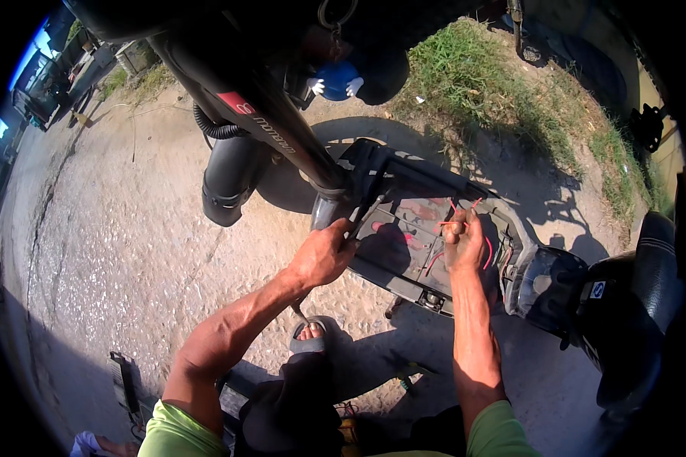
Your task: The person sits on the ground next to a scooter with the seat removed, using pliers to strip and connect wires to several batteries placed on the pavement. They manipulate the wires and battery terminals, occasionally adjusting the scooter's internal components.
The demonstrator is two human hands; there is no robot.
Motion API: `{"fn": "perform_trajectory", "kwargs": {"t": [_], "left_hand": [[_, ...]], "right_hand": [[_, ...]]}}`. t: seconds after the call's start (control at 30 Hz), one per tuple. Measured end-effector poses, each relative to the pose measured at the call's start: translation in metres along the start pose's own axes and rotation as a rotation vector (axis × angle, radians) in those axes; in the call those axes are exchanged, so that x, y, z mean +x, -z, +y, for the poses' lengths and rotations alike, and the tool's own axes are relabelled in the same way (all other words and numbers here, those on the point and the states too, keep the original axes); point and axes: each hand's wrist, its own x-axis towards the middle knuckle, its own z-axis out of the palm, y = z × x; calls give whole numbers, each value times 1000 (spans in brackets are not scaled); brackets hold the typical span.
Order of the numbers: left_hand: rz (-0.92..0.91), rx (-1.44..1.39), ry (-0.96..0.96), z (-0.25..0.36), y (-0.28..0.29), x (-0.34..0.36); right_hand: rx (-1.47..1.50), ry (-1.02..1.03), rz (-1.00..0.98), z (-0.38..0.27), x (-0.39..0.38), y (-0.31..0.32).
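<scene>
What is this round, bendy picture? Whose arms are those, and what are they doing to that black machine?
A camera worn on a person's head took it, looking down, so the edges bend. The arms are that person's own. The machine is a scooter with its floor panel open, standing on sandy ground beside some grass. The left hand holds a metal tool against the scooter. The right hand pinches red wires coming from inside. Below, a foot in a sandal shows.
</scene>
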Motion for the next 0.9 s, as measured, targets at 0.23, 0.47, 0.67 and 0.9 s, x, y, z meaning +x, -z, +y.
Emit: {"fn": "perform_trajectory", "kwargs": {"t": [0.23,0.47,0.67,0.9], "left_hand": [[-41,234,164,-90,4,-91],[117,648,128,-160,-9,-104],[136,591,-535,16,-5,0],[-126,801,-743,45,-29,132]], "right_hand": [[-15,1,50,2,-1,0],[-12,16,13,5,1,-1],[-30,22,20,7,3,10],[-61,5,23,3,-4,-5]]}}
